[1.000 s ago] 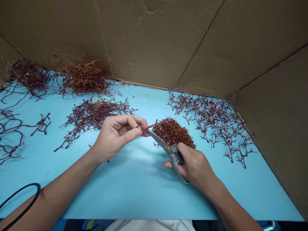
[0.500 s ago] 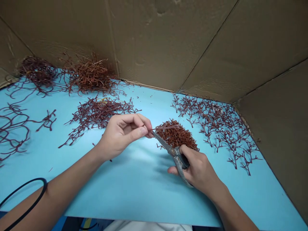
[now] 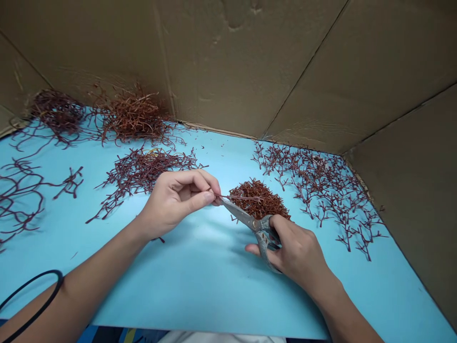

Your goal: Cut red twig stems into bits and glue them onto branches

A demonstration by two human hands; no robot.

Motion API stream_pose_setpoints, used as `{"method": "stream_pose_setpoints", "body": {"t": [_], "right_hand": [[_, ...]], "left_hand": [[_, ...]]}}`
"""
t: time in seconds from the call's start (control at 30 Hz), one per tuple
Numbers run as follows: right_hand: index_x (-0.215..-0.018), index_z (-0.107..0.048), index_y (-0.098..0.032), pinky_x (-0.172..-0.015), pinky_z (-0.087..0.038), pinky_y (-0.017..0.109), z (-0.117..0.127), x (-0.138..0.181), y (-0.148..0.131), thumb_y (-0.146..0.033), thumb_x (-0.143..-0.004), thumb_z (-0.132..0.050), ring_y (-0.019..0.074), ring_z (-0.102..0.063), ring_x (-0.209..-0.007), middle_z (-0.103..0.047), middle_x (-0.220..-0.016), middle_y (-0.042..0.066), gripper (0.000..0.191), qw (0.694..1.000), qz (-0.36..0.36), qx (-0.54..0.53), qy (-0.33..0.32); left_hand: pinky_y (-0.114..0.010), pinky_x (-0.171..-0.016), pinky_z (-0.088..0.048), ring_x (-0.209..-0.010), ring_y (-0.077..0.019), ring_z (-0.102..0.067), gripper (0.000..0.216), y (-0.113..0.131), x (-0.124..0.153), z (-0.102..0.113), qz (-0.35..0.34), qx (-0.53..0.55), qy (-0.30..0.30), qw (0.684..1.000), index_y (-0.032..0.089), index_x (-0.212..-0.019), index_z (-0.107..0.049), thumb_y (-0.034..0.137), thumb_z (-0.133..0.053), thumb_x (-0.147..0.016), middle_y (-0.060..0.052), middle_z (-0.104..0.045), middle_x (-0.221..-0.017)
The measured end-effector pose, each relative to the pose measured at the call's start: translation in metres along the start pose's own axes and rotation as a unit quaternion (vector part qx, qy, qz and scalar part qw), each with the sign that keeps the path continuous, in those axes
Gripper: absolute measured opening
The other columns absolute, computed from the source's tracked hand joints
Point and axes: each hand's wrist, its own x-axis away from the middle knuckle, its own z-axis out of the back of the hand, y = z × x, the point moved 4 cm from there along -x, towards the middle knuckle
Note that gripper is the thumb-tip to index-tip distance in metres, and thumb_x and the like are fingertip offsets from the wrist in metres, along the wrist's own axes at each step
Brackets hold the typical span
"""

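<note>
Between thumb and fingertips, my left hand (image 3: pixel 182 193) pinches a thin reddish-brown strand (image 3: pixel 241 197) that sticks out to the right. My right hand (image 3: pixel 298 245) grips worn metal scissors (image 3: pixel 252 222) by the handles. Their blades point left, with the tips at my left fingertips just under the strand. I cannot tell whether the blades touch it. Beyond the scissors lies a pile of short reddish-brown clippings (image 3: pixel 264 207). Behind my left hand spreads a heap of branching dark red pieces (image 3: pixel 143 166), partly hidden by the hand.
Tangled strands lie in a dark bundle (image 3: pixel 59 112), a redder bundle (image 3: pixel 132 114) and loose curls (image 3: pixel 21 190) at left. Small forked pieces (image 3: pixel 321 183) spread at right. Cardboard walls (image 3: pixel 214 62) border the blue tabletop (image 3: pixel 200 286). A black cord loop (image 3: pixel 53 286) crosses my left forearm.
The scissors and both hands have shifted slightly left in view. The scissor handles look a little closer together, and the strand's free end now sits slightly lower.
</note>
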Motion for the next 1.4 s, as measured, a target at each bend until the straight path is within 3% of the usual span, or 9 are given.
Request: {"method": "stream_pose_setpoints", "body": {"t": [0.63, 0.93, 1.1, 1.4], "right_hand": [[-0.074, -0.05, -0.022, -0.05, -0.032, 0.03, 0.002, 0.0, -0.004, -0.065, -0.109, -0.038, 0.0123, -0.046, -0.048, -0.053, -0.058, -0.003, 0.056, 0.995, 0.017, 0.091, 0.021], [-0.078, -0.045, -0.024, -0.048, -0.035, 0.022, -0.005, -0.001, 0.0, -0.065, -0.107, -0.043, 0.0092, -0.042, -0.046, -0.051, -0.058, -0.006, 0.05, 0.999, -0.002, -0.023, 0.023], [-0.08, -0.047, -0.023, -0.047, -0.035, 0.022, -0.001, 0.0, -0.001, -0.068, -0.105, -0.046, 0.0087, -0.04, -0.044, -0.051, -0.059, -0.006, 0.051, 0.999, -0.004, -0.034, 0.029], [-0.075, -0.052, -0.021, -0.049, -0.033, 0.025, 0.003, -0.001, 0.001, -0.072, -0.102, -0.049, 0.0102, -0.049, -0.047, -0.053, -0.057, -0.004, 0.058, 0.995, -0.018, 0.074, 0.068]], "left_hand": [[-0.023, -0.076, -0.065, -0.077, -0.0128, -0.075, 0.016, -0.002, 0.002, -0.003, 0.005, 0.022, -0.002, 1.0, 0.015, -0.075, -0.074, 0.011, -0.077, -0.09, -0.005, -0.076, -0.089], [-0.026, -0.078, -0.067, -0.077, -0.0151, -0.078, 0.02, -0.002, 0.004, -0.005, 0.036, 0.041, 0.036, 0.998, 0.015, -0.07, -0.072, 0.016, -0.081, -0.088, -0.005, -0.075, -0.087], [-0.025, -0.077, -0.067, -0.076, -0.0152, -0.078, 0.019, -0.004, 0.005, -0.003, 0.06, 0.065, 0.068, 0.994, 0.016, -0.069, -0.072, 0.014, -0.08, -0.087, -0.004, -0.077, -0.088], [-0.025, -0.07, -0.066, -0.073, -0.016, -0.079, 0.018, -0.008, 0.006, -0.003, 0.103, 0.113, 0.103, 0.983, 0.017, -0.07, -0.074, 0.019, -0.08, -0.087, -0.004, -0.08, -0.085]]}}
